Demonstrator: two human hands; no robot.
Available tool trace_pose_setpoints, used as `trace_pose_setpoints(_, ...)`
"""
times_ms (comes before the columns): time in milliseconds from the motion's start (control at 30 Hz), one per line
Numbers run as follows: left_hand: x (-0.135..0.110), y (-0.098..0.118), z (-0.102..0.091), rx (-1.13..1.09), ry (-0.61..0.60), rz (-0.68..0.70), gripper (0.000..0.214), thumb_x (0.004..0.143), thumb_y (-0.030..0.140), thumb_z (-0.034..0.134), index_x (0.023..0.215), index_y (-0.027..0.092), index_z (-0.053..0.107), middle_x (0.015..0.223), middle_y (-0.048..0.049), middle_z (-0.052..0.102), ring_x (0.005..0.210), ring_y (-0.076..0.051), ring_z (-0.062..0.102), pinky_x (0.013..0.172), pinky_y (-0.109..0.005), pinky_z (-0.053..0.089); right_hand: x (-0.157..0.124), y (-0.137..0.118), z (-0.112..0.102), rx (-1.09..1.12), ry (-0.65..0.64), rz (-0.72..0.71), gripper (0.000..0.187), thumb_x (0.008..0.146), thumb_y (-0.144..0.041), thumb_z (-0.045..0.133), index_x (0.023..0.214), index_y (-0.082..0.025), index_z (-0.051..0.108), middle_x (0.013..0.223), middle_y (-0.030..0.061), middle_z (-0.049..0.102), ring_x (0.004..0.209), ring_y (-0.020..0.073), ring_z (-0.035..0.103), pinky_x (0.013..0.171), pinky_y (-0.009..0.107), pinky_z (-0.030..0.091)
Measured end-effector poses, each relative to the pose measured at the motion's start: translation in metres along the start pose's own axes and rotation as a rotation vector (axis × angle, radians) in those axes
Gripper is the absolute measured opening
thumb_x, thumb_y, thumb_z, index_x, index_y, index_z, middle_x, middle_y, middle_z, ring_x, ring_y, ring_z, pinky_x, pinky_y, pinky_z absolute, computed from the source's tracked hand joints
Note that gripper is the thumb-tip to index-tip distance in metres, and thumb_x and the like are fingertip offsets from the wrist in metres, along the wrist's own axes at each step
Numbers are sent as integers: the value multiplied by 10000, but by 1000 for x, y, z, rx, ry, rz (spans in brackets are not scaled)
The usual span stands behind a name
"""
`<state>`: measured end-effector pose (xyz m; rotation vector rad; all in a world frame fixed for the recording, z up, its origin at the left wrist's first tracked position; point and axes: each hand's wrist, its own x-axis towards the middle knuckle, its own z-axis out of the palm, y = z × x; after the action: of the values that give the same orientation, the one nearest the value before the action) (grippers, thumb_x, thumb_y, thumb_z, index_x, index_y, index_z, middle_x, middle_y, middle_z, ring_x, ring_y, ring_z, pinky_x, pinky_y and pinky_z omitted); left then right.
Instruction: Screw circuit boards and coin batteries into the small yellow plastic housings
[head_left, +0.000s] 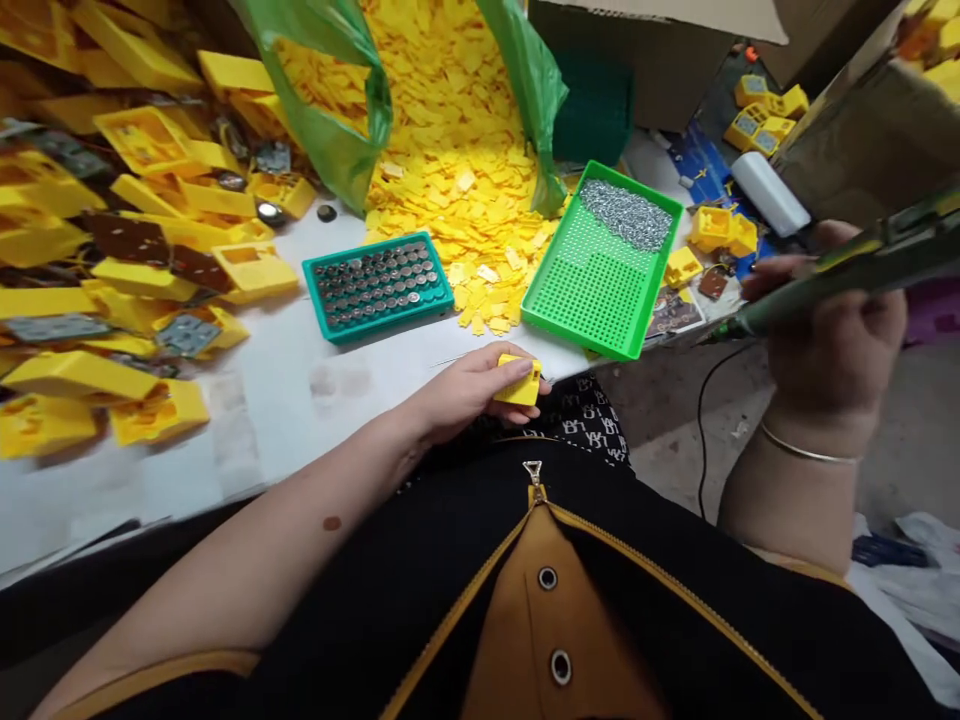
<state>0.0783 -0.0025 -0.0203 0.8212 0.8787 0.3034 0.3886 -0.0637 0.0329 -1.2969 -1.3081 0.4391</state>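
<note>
My left hand (480,388) is closed around a small yellow plastic case (519,382), thumb on top, close above my lap at the table's front edge. At the right, my right hand (832,330) grips a long green tool that looks like an electric screwdriver (795,300); its tapering tip points left. Part of that hand is hidden behind the tool. Beyond my left hand sits a teal tray (334,330) with rows of small round metal pieces (379,280). A bright green perforated tray (600,290) holds a heap of small silvery screws (626,213) at its far end.
Loose flat yellow pieces (450,120) spill from a green plastic bag (330,100) at the back. Many yellow housings (150,290) with parts inside crowd the left of the white table (277,420). Cardboard boxes (847,150), a white cylinder (769,193) and a black cable (705,420) are at the right.
</note>
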Motion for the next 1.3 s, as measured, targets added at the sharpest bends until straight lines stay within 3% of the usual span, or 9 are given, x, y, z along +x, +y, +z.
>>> trace_pose_setpoints(100, 0, -3, 2, -7, 56, 24, 252, 822, 349, 684, 911, 154, 552, 818, -79, 731, 604, -165, 704, 553, -270, 590, 7, 9, 10, 234, -17, -21, 434, 674, -598, 761, 978, -290, 721, 639, 26, 544, 539, 159, 533, 494, 337, 396)
trace_pose_setpoints(200, -2, -4, 1, -34, 108, 49, 261, 830, 354, 672, 911, 141, 546, 774, -72, 713, 551, -153, 681, 525, -271, 589, 16, 7, 21, 299, 38, -53, 354, 707, -570, 747, 920, -289, 714, 592, -9, 472, 491, 124, 460, 473, 314, 351)
trace_pose_setpoints(333, 4, 3, 6, -8, 110, 26, 212, 860, 332, 630, 878, 139, 545, 777, -77, 704, 532, -139, 662, 495, -251, 573, 27, -3, 37, 181, 43, -133, 234, 795, -455, 698, 943, -280, 652, 681, 14, 520, 580, 153, 543, 537, 330, 412)
trace_pose_setpoints(433, 16, 12, 12, 8, 75, 0, 209, 867, 327, 627, 846, 141, 535, 771, -88, 699, 526, -129, 655, 481, -228, 561, 35, -1, 57, 59, 48, -170, 328, 815, -508, 663, 1050, -299, 570, 749, 15, 541, 573, 151, 550, 554, 334, 447)
trace_pose_setpoints(600, 32, 18, 14, -11, 83, -23, 235, 853, 342, 652, 860, 147, 520, 784, -84, 703, 535, -134, 671, 487, -229, 572, 54, 23, 100, 10, 22, -168, 469, 849, -684, 485, 1093, -284, 520, 734, 3, 543, 522, 142, 538, 512, 328, 447)
trace_pose_setpoints(733, 32, 19, 10, -78, 102, -51, 221, 871, 340, 628, 905, 150, 522, 810, -88, 712, 578, -149, 697, 547, -251, 594, 71, 41, 119, 4, 49, -192, 502, 870, -699, 417, 1082, -258, 529, 738, 6, 556, 526, 135, 541, 531, 323, 463)
trace_pose_setpoints(900, 30, 21, 3, -87, 29, -131, 203, 877, 325, 620, 899, 150, 521, 812, -77, 708, 588, -142, 699, 574, -241, 589, 85, 59, 130, -52, 83, -185, 461, 905, -650, 349, 1063, -251, 517, 816, 18, 545, 532, 109, 537, 522, 294, 454)
trace_pose_setpoints(1100, 32, 21, -3, -111, -29, -151, 240, 851, 352, 659, 894, 159, 523, 821, -72, 709, 607, -148, 703, 584, -245, 592, 94, 80, 132, -154, 21, -101, 482, 961, -592, 251, 1231, -272, 489, 877, 39, 589, 613, 138, 594, 584, 312, 490)
trace_pose_setpoints(1300, 31, 22, -3, -107, -33, -168, 208, 871, 328, 629, 915, 157, 519, 830, -60, 703, 619, -145, 706, 593, -239, 597, 95, 72, 138, 77, 97, -152, 390, 884, -616, 476, 1035, -260, 531, 657, -37, 537, 464, 112, 513, 512, 296, 465)
